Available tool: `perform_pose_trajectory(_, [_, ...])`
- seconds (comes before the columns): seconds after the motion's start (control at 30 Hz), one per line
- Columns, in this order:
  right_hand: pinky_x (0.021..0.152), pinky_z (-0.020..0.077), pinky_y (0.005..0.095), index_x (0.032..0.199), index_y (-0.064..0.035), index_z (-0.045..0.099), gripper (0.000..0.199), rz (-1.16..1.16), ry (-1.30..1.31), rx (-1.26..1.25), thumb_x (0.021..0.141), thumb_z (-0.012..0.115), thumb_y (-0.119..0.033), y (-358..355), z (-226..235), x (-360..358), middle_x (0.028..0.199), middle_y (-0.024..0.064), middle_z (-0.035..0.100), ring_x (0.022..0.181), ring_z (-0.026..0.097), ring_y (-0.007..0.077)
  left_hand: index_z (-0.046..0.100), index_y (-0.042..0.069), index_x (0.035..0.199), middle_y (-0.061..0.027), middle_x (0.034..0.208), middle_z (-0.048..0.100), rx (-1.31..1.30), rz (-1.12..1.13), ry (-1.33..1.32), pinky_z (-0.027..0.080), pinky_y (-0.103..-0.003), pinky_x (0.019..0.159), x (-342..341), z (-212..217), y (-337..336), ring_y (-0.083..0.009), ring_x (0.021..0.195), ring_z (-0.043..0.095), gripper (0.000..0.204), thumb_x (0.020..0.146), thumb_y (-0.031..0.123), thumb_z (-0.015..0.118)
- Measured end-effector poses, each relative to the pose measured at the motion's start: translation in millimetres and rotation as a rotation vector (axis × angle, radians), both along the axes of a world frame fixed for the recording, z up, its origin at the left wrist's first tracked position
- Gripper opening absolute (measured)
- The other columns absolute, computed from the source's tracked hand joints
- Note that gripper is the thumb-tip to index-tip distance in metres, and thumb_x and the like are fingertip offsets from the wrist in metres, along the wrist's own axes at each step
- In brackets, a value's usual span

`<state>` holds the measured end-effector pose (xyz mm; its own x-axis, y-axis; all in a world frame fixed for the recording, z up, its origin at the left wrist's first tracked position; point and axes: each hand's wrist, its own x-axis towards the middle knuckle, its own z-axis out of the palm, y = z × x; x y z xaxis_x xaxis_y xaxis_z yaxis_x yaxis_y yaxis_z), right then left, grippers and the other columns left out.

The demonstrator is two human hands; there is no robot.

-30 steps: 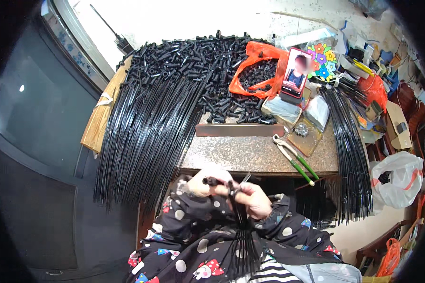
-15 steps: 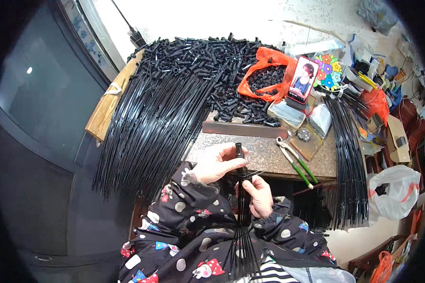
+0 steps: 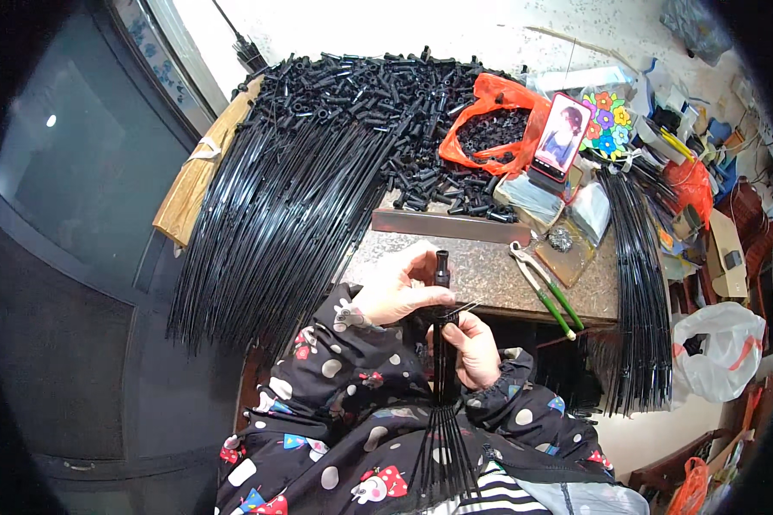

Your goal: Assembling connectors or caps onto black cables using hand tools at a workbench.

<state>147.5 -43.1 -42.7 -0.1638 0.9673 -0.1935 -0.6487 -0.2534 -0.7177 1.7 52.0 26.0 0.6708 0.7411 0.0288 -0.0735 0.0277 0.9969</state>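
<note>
At the front edge of the speckled, stone-like tabletop (image 3: 489, 268), the left hand (image 3: 397, 290) pinches an upright, glossy black tubular fitting (image 3: 442, 268) between thumb and fingers. Just below, the right hand (image 3: 476, 352) pinches a bundle of slim black rods (image 3: 442, 429), whose lower ends fan out against dotted, dark clothing (image 3: 352, 429).

Toward the back edge lie heaped small black tubular pieces (image 3: 369, 94), with a crinkled orange-red plastic bag (image 3: 455, 148) among them and a red-edged phone (image 3: 561, 137) propped beside it. Long, shiny black rods (image 3: 283, 202) overhang the front edge at left; another dark sheaf (image 3: 640, 292) drapes over the right edge. A straight brown bar (image 3: 451, 227) borders the heap. Green-handled metal pliers (image 3: 545, 292) lie near the front right corner, their handles jutting past the edge. Speckled surface shows between bar and front edge.
</note>
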Motion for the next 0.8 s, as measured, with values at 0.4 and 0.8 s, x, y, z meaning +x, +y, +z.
perform_pose_trajectory(0.4, [0.06,0.0486,0.0283,0.093,-0.0044,0.054,0.02,0.053,0.078,0.002,0.082,0.06,-0.019,6.7,-7.2,7.1,0.078,0.0066,0.06,0.066,0.058,0.0144,0.053,0.001,0.103,-0.004,0.084,0.061,0.314,-0.091,0.411,0.045,-0.024,0.066,-2.7,10.0,2.7,-0.0081,0.073,0.055,0.023,0.082,0.008,0.057])
perform_pose_trajectory(0.8, [0.054,0.0508,0.0317,0.087,-0.0032,0.055,0.018,0.088,0.018,0.053,0.079,0.063,-0.016,-5.6,-9.7,5.4,0.075,0.0081,0.06,0.061,0.059,0.0165,0.053,-0.001,0.099,-0.0049,0.084,0.061,0.193,-0.078,0.184,0.044,-0.023,0.066,-10.1,4.1,-18.1,-0.0093,0.074,0.055,0.018,0.082,0.005,0.054])
